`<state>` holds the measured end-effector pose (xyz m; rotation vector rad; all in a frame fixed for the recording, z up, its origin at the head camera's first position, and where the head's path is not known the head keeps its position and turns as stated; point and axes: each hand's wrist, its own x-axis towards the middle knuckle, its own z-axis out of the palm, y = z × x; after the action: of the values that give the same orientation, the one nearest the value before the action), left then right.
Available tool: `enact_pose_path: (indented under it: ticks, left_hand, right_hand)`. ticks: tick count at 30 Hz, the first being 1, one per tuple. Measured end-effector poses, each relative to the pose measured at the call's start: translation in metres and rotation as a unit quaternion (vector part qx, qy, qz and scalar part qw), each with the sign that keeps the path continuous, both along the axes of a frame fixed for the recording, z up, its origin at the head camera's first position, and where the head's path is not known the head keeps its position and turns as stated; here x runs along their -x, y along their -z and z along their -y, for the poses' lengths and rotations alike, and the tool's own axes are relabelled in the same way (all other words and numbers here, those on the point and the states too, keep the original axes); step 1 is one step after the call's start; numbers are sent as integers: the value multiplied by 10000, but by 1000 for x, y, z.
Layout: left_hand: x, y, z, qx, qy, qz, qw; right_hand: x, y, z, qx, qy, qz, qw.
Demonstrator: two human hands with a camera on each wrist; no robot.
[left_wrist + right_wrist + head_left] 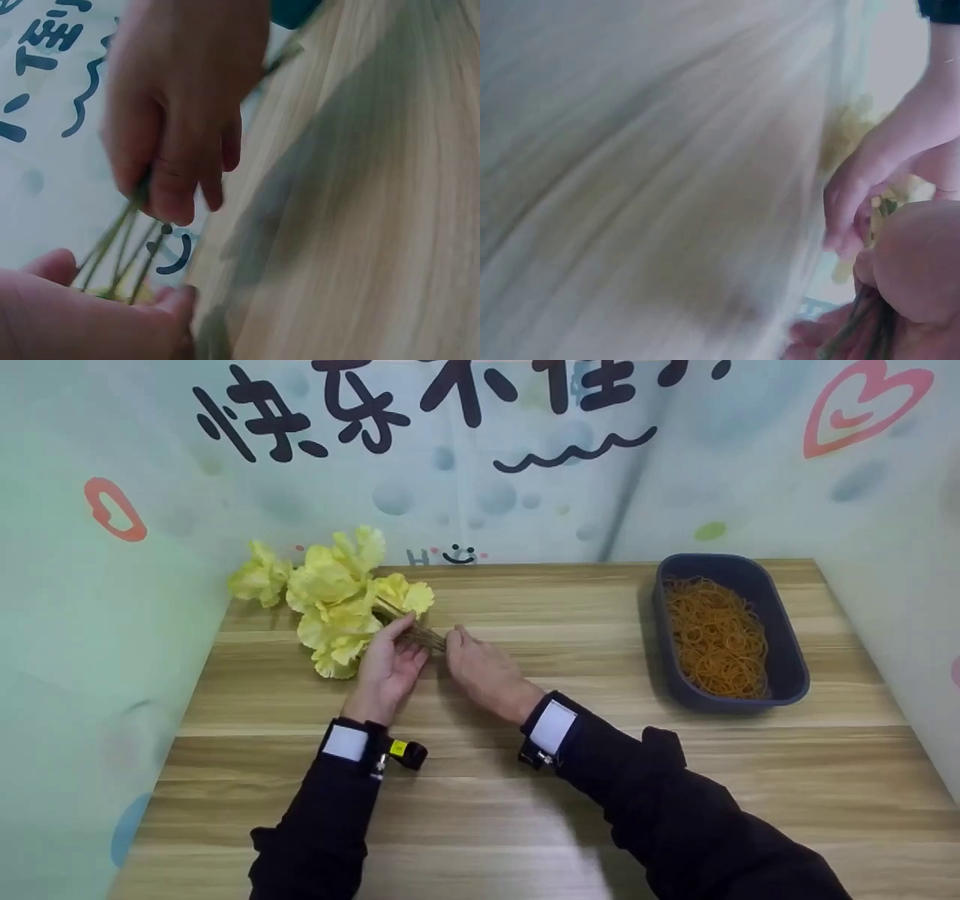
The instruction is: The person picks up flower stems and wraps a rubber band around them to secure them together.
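At the far left of the table [465, 817], the yellow flowers [334, 577] look bunched, left hand [390, 664] loosely curled round the stems [427, 638], right hand [487, 671] gripping them lower, with no tie visible there and rubber bands [716, 641] in the box [792, 664] at right.

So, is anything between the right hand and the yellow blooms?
Yes: the left hand, at the stems beside the yellow blooms. Between the right hand and the stems, nothing visible; it grips them.
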<state>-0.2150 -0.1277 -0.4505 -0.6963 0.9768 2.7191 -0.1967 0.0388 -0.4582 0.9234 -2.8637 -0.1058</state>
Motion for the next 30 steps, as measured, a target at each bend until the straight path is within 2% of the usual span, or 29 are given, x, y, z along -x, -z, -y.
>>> enact_pose_path:
  ticks: [2, 3, 4, 6, 8, 10, 11, 12, 14, 17, 21, 24, 27, 30]
  left_hand:
    - [2, 2, -1, -184, -296, -61, 9994]
    - [2, 2, -2, -257, -434, -78, 9987]
    - [3, 2, -4, -297, -528, -114, 9981]
    - [1, 2, -7, -334, -519, -193, 9979]
    - [-1, 1, -10, -305, -319, -234, 9988]
    - [-3, 0, -11, -197, -50, -249, 9995]
    - [-4, -1, -12, -168, 44, -249, 9995]
    - [-4, -2, -13, -147, 70, -230, 9996]
    - [-3, -4, -15, -217, -52, -245, 9995]
    - [-1, -8, -18, -484, -428, -325, 9974]
    - [2, -13, -16, -905, -856, -469, 9911]
    - [3, -18, -11, -1294, -1179, -573, 9829]
    - [3, -23, -5, -1566, -1330, -704, 9761]
    - [1, -28, 0, -1780, -1247, -876, 9722]
  right_hand:
    - [-2, -4, 1, 198, -45, -64, 9998]
    - [-3, -6, 1, 326, -51, 41, 9994]
    - [4, 6, 0, 399, -87, -22, 9992]
    - [1, -4, 0, 546, -110, 179, 9983]
    - [0, -7, -2, 601, -137, 192, 9979]
    - [-1, -9, -4, 525, -160, -68, 9985]
    - [-10, -24, -4, 449, -158, -160, 9987]
    - [-11, -24, -4, 330, -159, -383, 9986]
    - [-14, -23, -4, 183, -224, -793, 9964]
    - [-17, -21, -3, 318, -376, -993, 9938]
    - [-18, -21, -5, 943, -479, -464, 9933]
    - [-20, -22, -7, 1371, -527, -15, 9892]
    - [-21, -23, -10, 1663, -641, 308, 9835]
    - [-21, -21, -11, 1821, -812, 419, 9790]
